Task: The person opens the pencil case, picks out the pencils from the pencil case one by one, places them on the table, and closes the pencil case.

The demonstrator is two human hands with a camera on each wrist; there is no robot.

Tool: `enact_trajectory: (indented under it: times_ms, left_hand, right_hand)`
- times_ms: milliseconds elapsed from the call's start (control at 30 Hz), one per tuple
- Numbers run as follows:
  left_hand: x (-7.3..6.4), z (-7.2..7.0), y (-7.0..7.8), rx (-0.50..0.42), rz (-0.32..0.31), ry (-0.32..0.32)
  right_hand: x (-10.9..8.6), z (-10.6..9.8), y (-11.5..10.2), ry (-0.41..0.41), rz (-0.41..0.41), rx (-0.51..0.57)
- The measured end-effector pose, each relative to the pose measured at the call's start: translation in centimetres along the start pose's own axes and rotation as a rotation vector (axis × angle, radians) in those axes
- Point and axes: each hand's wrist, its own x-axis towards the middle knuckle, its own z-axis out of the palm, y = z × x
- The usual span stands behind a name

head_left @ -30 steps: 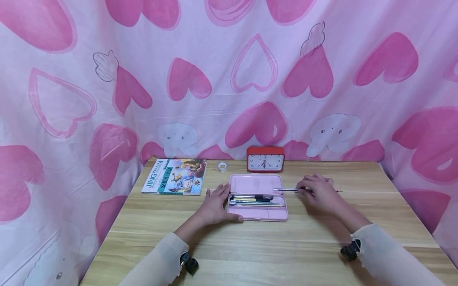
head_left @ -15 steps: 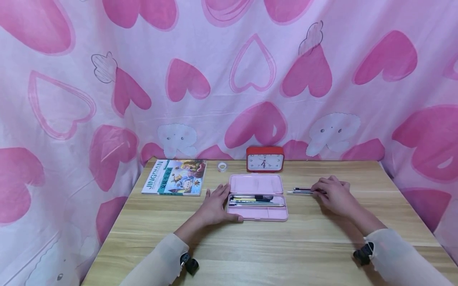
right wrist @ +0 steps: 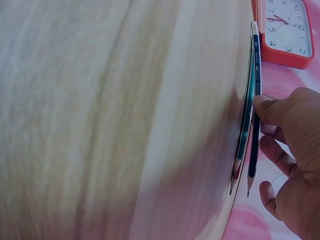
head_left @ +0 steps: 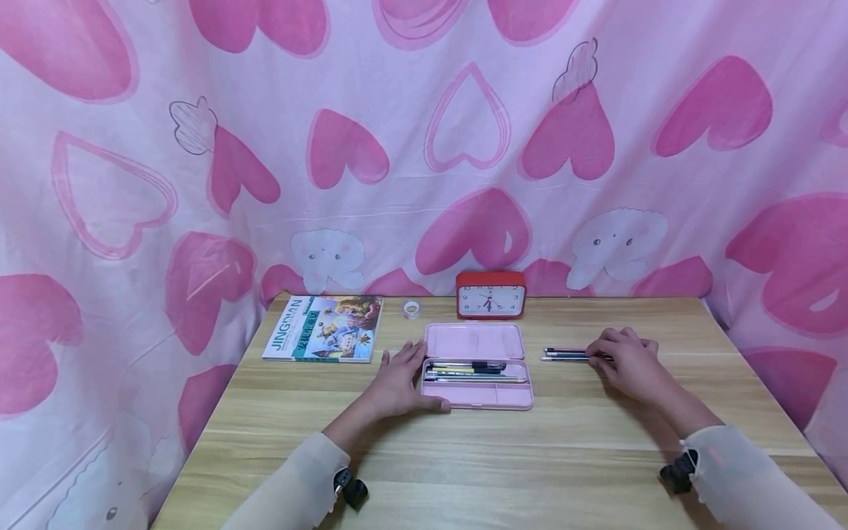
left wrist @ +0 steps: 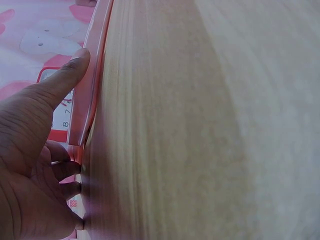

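Note:
A pink pencil case lies unfolded on the table, with several pens and pencils in its upper compartment. My left hand rests along its left side, fingers spread and the thumb on the front edge. In the left wrist view the straight thumb touches the case's wall. To the right of the case, my right hand pinches a dark pencil between thumb and fingers, low over the tabletop. Right beside it lies a green pencil. The hand covers the pencils' right ends in the head view.
A red alarm clock stands behind the case. To its left are a roll of tape and a picture book. A pink heart-patterned curtain hangs behind the wooden table.
My right hand has moved right, away from the case, and brought the pencil alongside another pencil there. The left hand and the case have stayed in place.

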Motion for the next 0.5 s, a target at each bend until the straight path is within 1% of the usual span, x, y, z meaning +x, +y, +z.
enact_trajectory:
  times_ms: [167, 400, 500]
  left_hand:
    - [-0.1, -0.09, 0.09, 0.002, 0.003, 0.001]
    - [-0.22, -0.37, 0.28, 0.006, 0.017, 0.003]
    - [-0.24, -0.33, 0.31, 0.006, 0.016, 0.001]
  right_hand:
    - [-0.06, 0.07, 0.31, -0.007, 0.011, -0.01]
    - [-0.15, 0.1, 0.31, 0.031, -0.019, -0.021]
    - [-0.25, 0.17, 0.26, 0.027, -0.013, -0.024]
